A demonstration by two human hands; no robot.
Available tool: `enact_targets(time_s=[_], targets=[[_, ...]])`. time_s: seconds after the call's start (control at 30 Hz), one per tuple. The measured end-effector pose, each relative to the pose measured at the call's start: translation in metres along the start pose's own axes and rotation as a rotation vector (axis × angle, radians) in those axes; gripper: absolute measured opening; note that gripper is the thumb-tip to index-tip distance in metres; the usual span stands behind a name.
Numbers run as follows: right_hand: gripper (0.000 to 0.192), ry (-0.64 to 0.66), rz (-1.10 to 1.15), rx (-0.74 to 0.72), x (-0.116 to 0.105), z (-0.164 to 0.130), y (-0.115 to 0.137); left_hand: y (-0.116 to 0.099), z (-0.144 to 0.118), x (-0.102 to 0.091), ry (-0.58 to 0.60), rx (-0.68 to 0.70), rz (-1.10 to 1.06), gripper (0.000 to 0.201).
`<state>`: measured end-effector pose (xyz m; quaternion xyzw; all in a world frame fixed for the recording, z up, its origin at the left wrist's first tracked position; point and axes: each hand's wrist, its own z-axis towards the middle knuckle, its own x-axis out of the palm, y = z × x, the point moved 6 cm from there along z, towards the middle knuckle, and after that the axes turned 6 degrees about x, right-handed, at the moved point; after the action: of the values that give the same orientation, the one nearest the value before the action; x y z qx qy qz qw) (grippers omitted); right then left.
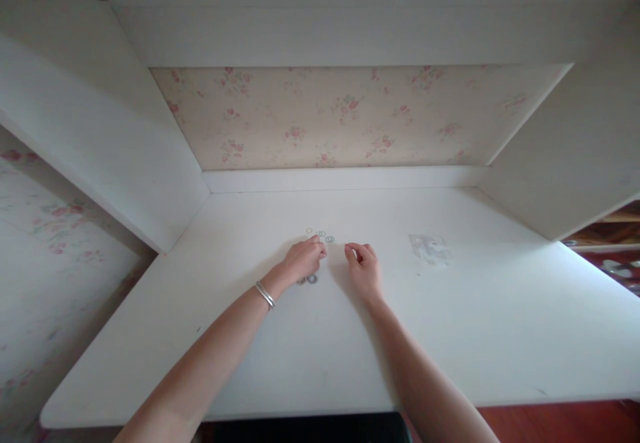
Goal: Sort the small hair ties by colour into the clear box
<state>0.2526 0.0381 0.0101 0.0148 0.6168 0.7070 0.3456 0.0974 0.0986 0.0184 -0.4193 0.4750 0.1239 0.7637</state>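
Small metal rings [321, 235] at 12 o'clock of left hand [303, 260]: too small to count. Darker rings [310, 279] partly hidden beneath it. Right hand [365, 268] fingertip contents indiscernible. Clear plastic bag [429, 248] contents blurred.

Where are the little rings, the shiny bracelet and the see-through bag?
small rings [321, 235], head view, on the middle ring of the row.
bracelet [265, 295], head view, on the band across the left wrist.
clear plastic bag [429, 249], head view, on its middle.
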Motion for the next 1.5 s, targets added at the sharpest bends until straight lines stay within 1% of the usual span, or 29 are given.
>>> enact_targets(time_s=[0.07,0.13,0.23,0.33,0.43,0.53,0.7,1.0,1.1,1.17,1.23,1.3,1.37,1.43,1.5], targets=[[0.031,-0.002,-0.004,-0.007,0.001,0.001,-0.001,0.002,-0.006,-0.006,0.023,-0.037,-0.017,0.013],[0.032,0.000,-0.006,-0.009,0.002,0.001,-0.002,0.002,-0.014,-0.014,0.033,-0.046,0.007,0.017],[0.033,0.016,-0.007,-0.009,0.003,0.001,-0.002,-0.002,-0.030,-0.027,0.054,-0.013,0.068,0.021],[0.033,0.020,-0.015,-0.002,0.004,0.001,-0.003,-0.009,-0.048,-0.033,0.114,0.017,0.113,0.021],[0.033,0.018,-0.021,-0.002,0.005,0.001,-0.004,-0.018,-0.062,-0.034,0.154,0.053,0.164,0.021],[0.032,0.010,-0.026,-0.003,0.005,0.001,-0.005,-0.023,-0.069,-0.030,0.168,0.068,0.205,0.023],[0.031,0.020,-0.034,-0.003,0.005,0.000,-0.006,-0.025,-0.069,-0.023,0.188,0.083,0.247,0.026],[0.031,0.047,-0.049,-0.019,0.006,-0.001,-0.001,-0.031,-0.066,-0.020,0.204,0.106,0.293,0.025],[0.031,0.063,-0.073,-0.034,0.008,-0.002,-0.001,-0.031,-0.066,-0.025,0.158,0.080,0.276,0.026],[0.031,0.088,-0.114,-0.047,0.011,-0.002,-0.002,-0.027,-0.067,-0.034,0.086,0.044,0.248,0.027],[0.030,0.131,-0.182,-0.057,0.016,-0.003,-0.002,-0.019,-0.070,-0.043,-0.017,-0.008,0.187,0.027],[0.031,0.182,-0.287,-0.070,0.022,-0.002,-0.001,-0.007,-0.076,-0.051,-0.131,-0.063,0.088,0.026],[0.033,0.228,-0.430,-0.096,0.029,0.000,0.003,0.010,-0.084,-0.053,-0.229,-0.127,-0.032,0.025],[0.034,0.261,-0.573,-0.126,0.036,0.003,0.008,0.027,-0.092,-0.050,-0.288,-0.207,-0.151,0.025],[0.035,0.284,-0.673,-0.139,0.042,0.007,0.013,0.042,-0.098,-0.044,-0.306,-0.278,-0.256,0.027]])
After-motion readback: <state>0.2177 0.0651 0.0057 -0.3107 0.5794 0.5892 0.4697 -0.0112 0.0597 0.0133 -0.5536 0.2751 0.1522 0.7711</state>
